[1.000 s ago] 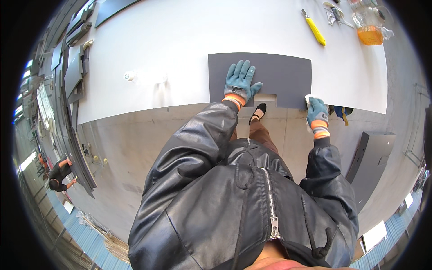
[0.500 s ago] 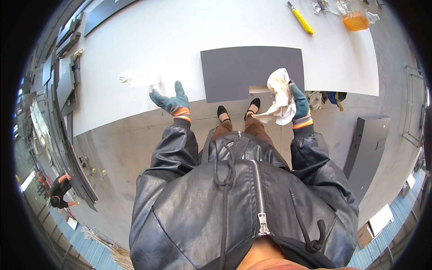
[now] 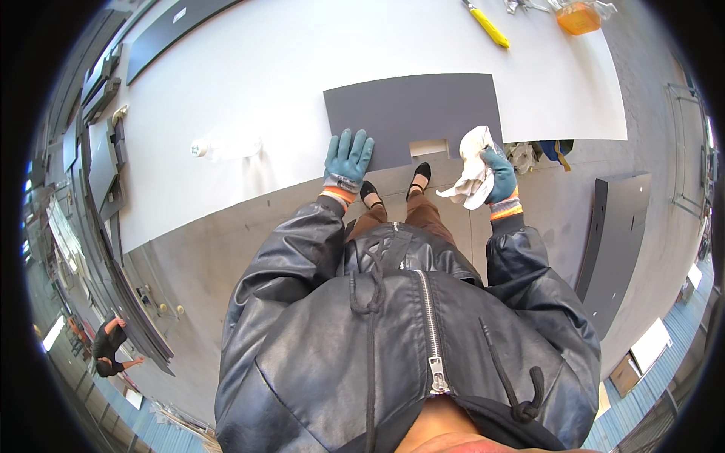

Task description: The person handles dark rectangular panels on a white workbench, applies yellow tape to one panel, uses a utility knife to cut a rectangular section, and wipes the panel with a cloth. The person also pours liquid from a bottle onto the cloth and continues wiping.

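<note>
A dark grey flat panel [image 3: 411,109] with a rectangular cut-out in its near edge lies on the white tabletop [image 3: 279,83]. My left hand [image 3: 349,161], in a teal glove with an orange cuff, rests with fingers spread on the panel's near left corner. In my gloved right hand [image 3: 500,177] is a crumpled white cloth [image 3: 476,170], gripped so that it hangs beside the panel's near right corner. The fingertips of that hand are partly hidden by the cloth. To the left of my left hand, a clear plastic bottle [image 3: 230,148] lies on its side.
At the far right lie a yellow utility knife [image 3: 489,27] and a bottle of orange liquid [image 3: 579,19]. Another dark panel [image 3: 177,30] lies far left. Dark boards [image 3: 106,155] are stacked at the left. A grey panel [image 3: 615,241] stands at right. A person [image 3: 109,347] bends at the lower left.
My left hand has moved right, from open air near the clear bottle onto the panel's corner. The cloth in my right hand has shifted slightly. My view has turned a little.
</note>
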A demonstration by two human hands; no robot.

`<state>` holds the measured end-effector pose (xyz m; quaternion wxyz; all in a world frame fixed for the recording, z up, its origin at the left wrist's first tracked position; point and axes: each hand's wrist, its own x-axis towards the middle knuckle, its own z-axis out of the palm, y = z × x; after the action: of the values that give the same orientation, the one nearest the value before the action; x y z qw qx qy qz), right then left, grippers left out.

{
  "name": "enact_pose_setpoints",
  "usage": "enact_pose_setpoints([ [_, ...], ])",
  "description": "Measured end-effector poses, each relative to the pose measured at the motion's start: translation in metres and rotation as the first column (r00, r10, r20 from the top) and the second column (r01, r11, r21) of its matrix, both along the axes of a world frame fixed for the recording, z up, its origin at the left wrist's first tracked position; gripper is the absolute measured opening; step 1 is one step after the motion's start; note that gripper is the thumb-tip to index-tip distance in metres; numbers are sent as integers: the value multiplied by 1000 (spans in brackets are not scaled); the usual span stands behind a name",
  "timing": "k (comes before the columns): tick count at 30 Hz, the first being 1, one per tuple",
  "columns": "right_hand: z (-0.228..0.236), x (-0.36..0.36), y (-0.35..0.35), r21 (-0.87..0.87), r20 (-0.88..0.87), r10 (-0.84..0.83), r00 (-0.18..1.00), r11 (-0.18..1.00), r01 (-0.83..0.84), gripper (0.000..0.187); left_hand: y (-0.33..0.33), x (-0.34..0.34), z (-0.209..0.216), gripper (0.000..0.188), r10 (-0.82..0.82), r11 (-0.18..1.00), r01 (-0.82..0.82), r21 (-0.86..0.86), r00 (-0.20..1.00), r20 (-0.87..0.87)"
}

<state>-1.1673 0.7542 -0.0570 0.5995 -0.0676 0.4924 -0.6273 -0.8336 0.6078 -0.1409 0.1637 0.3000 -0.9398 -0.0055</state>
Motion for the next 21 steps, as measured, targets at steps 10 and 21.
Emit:
enact_pose_setpoints([
  [10,50,-51,21,-99,-121,-186,975,980,174,54,-6,-20,113,34,-27,996,30,82,999,-34],
  [21,94,-77,-25,-166,-659,-290,694,956,242,45,-49,-33,188,34,606,51,-1,999,795,-30],
])
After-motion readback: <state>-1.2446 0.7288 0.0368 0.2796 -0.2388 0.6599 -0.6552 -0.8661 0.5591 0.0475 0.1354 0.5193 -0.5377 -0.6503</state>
